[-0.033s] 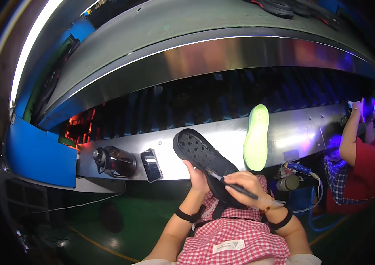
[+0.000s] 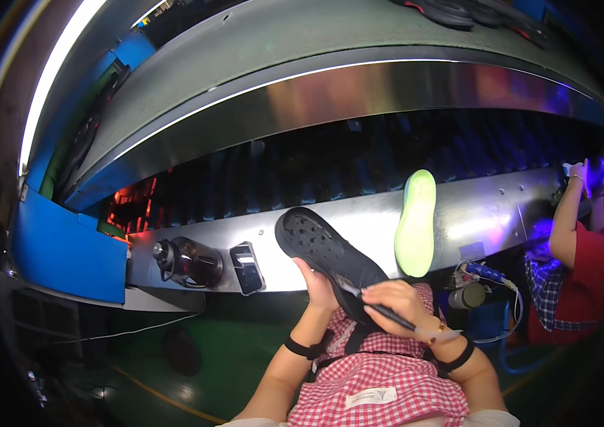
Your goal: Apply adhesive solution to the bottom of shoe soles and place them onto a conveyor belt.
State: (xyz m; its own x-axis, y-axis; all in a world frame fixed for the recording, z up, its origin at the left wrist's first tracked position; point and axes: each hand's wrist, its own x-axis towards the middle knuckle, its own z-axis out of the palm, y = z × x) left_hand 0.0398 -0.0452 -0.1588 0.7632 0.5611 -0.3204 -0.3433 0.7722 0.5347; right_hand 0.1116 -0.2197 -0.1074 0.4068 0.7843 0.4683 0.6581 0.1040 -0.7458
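My left hand (image 2: 319, 287) holds a black shoe sole (image 2: 327, 247) by its near-left edge. The sole lies tilted above the front edge of the metal bench, with a pattern of small hollows at its far end. In my right hand (image 2: 403, 300) is a brush (image 2: 393, 317) with a dark handle. Its pale tip rests at or very near the sole's edge, just right of my left hand's fingers; contact cannot be made out. To the right, a bright yellow-green sole (image 2: 416, 228) lies on the bench, apart from both hands.
On the metal bench (image 2: 473, 220) stand a dark jug-like bottle (image 2: 193, 263) and a phone (image 2: 247, 269). A can (image 2: 467, 295) with cables hangs near the front edge. A co-worker in red (image 2: 586, 277) works at right. Beyond runs a green conveyor belt (image 2: 302, 35).
My right hand and the brush have dropped slightly, and the handle slopes a little more steeply. The black sole has shifted very slightly left. Both hands keep their holds.
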